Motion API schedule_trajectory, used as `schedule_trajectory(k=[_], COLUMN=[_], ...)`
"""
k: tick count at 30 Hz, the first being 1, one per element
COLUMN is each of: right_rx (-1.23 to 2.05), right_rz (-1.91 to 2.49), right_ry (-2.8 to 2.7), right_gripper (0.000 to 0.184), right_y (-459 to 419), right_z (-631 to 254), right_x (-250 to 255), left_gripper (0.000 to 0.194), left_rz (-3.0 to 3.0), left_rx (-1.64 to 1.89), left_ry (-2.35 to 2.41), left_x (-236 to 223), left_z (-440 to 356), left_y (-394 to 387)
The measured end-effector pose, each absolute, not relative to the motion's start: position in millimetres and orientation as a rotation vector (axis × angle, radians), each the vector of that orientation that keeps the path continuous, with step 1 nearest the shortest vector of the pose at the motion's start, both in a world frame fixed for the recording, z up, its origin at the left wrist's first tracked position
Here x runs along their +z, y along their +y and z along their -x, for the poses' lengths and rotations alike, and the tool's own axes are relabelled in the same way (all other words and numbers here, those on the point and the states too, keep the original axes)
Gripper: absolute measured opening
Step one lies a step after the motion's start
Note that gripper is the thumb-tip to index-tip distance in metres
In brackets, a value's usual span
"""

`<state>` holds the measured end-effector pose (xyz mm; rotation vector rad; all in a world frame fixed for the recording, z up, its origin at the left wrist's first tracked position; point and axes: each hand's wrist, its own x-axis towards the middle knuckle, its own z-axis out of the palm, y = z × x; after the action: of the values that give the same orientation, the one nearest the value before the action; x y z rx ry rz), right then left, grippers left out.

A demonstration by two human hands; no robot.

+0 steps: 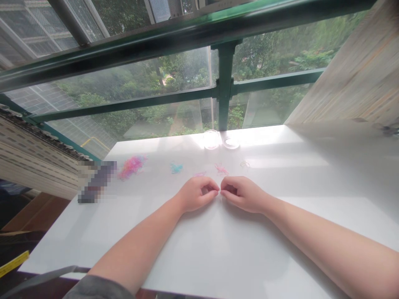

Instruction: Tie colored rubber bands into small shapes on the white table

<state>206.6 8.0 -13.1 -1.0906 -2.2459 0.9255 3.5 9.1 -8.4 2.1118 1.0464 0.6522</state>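
My left hand (196,193) and my right hand (241,193) rest on the white table (280,199), fingertips pinched together and meeting at the middle. Whatever they pinch is too small to make out. Just beyond the hands lie small heaps of thin rubber bands: a pink and orange heap (132,165), a blue heap (176,167), a pale pink heap (200,174), a pink heap (221,169) and a yellow one (245,164).
Two small clear round containers (211,139) (231,143) stand at the table's far edge by the window. A blurred dark object (96,182) lies at the left. Green window frame and glass are behind; a wooden panel (358,70) rises at right.
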Motion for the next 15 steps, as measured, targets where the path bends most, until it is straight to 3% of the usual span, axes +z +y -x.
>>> schedule_trajectory(k=[15], right_rx=[0.935], right_rz=[1.103], right_ry=[-2.246], right_gripper=[0.008], right_y=[7.6], right_z=[-207.2], right_x=[-12.8], left_gripper=[0.011], left_rz=[-2.111], left_rx=[0.648], left_ry=[1.039], left_x=[-9.4], left_z=[-3.1], left_y=[9.7])
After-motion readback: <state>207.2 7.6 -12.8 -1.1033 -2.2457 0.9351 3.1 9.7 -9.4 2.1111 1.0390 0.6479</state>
